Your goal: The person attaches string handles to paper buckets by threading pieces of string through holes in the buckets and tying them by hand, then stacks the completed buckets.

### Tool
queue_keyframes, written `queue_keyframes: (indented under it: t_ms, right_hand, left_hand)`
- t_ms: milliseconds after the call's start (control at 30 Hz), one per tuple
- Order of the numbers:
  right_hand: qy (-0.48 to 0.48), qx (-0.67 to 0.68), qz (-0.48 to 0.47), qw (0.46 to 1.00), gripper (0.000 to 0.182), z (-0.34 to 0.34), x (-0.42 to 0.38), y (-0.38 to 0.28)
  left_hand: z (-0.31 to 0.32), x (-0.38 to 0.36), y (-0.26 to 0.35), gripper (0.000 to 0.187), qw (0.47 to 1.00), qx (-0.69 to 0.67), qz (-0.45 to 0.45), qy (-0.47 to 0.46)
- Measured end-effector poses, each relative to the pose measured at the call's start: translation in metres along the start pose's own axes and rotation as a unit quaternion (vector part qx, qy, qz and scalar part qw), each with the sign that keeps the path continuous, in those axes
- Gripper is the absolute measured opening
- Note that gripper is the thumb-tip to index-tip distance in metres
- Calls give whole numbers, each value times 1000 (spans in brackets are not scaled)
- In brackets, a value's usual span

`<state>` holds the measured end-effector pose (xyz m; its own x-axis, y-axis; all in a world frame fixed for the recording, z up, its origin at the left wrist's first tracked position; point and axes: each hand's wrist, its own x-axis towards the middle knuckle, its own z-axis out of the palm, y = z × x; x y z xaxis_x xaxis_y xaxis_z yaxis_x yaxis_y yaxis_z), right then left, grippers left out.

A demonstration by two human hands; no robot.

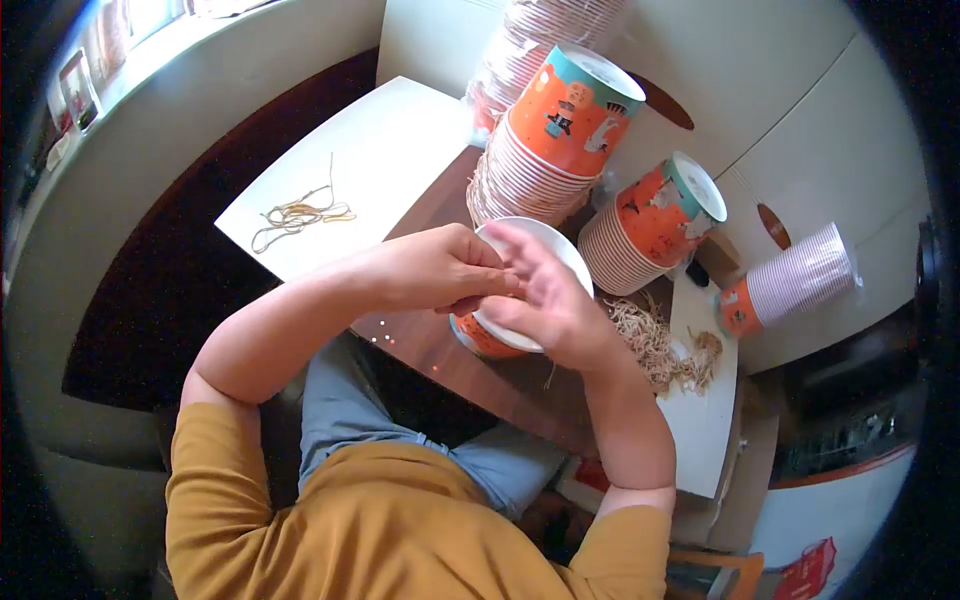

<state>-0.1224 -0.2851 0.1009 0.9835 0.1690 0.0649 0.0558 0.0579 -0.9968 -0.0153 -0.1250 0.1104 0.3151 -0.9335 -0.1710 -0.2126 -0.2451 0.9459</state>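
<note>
Both hands meet over an orange paper cup (478, 338) with a white inside that rests near the edge of a brown table (440, 345). My left hand (435, 268) grips the cup's near rim with curled fingers. My right hand (545, 290) lies across the cup's white opening (560, 250), fingers spread and pinched near the rim; whether a string is between them is hidden.
Two tall stacks of orange cups (560, 130) (655, 220) lean at the far side, a third stack (790, 280) lies to the right. A heap of tan strings (655, 345) sits by my right wrist. A few strings (300, 215) lie on a white board (380, 150) to the left.
</note>
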Motion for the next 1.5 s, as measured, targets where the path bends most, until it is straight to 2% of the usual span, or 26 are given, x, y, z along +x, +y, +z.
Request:
queue_keyframes:
  t_ms: [100,200,233,333,400,500,567,600,633,667,733,800,867,1000,1167,1267,1500]
  right_hand:
    - [-22,1,68,997,49,-2,7,-3]
    - [24,-162,-12,986,42,-10,7,11]
    - [59,-172,-18,983,30,-8,5,9]
    - [78,-189,40,978,24,-9,3,2]
    - [89,-180,16,980,20,-11,6,6]
    - [114,-218,10,969,15,-23,13,12]
    - [131,-234,20,963,11,-35,22,16]
    - [131,-227,60,963,10,-40,27,20]
    - [131,-219,99,962,10,-44,32,25]
    - [131,-210,138,959,9,-49,36,32]
    - [135,-223,145,954,11,-54,40,44]
    - [142,-238,156,948,11,-53,38,43]
    - [144,-234,148,950,12,-50,31,44]
    - [127,-226,134,956,14,-43,20,42]
    - [133,-247,129,951,15,-41,22,47]
    - [137,-252,134,949,15,-41,27,48]
    - [131,-272,135,944,14,-40,31,52]
  left_hand:
    - [-6,0,-4,35,997,-76,-3,-6]
    - [-10,1,-12,36,996,-86,-24,-8]
    - [-11,0,-13,36,996,-84,-23,-2]
    - [-12,1,-13,37,997,-67,-17,17]
    - [-13,2,-15,38,999,-42,-13,28]
    - [-15,7,-16,40,989,60,-15,132]
    - [-21,26,-44,40,942,204,70,258]
    - [-23,32,-49,42,902,273,112,316]
    - [-24,36,-50,46,948,176,21,263]
    - [-21,38,-55,47,966,104,26,236]
    - [-9,42,-73,48,983,-43,31,174]
    - [11,36,-81,48,973,-127,32,191]
    - [26,18,-68,46,968,-146,-2,202]
    - [33,3,-73,39,948,-248,-5,198]
    - [29,9,-82,33,959,-142,31,244]
    - [27,11,-77,31,962,-105,23,251]
    - [26,21,-89,28,957,-109,41,266]
